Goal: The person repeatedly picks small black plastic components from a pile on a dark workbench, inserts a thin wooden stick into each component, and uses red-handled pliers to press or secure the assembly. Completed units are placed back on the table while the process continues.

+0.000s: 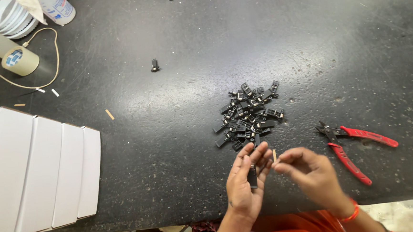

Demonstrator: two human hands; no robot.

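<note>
Resting against the fingers of the left hand [245,183], a small dark clip part [252,176] is held upright, the fingers being extended and lightly curled around it at the near edge of the black worktable [179,146]. Just to its right, a thin pale sliver [274,155] is pinched between thumb and fingertips of the right hand [310,174], whose fingers are drawn closed on it; an orange band [352,213] is worn at that wrist. Immediately beyond both hands, a loose heap of similar black clip parts [249,115] is spread on the table, nearly touching the left fingertips. Red-handled cutting pliers [356,145] are laid to the right of the heap, jaws pointing toward it. At the left edge, a row of white boxes [38,169] is stacked side by side. Farther off, a single stray black part [154,65] is seen alone, and at the far left corner a roll of tape [20,60] and a looped pale cord [46,68] are placed.
</note>
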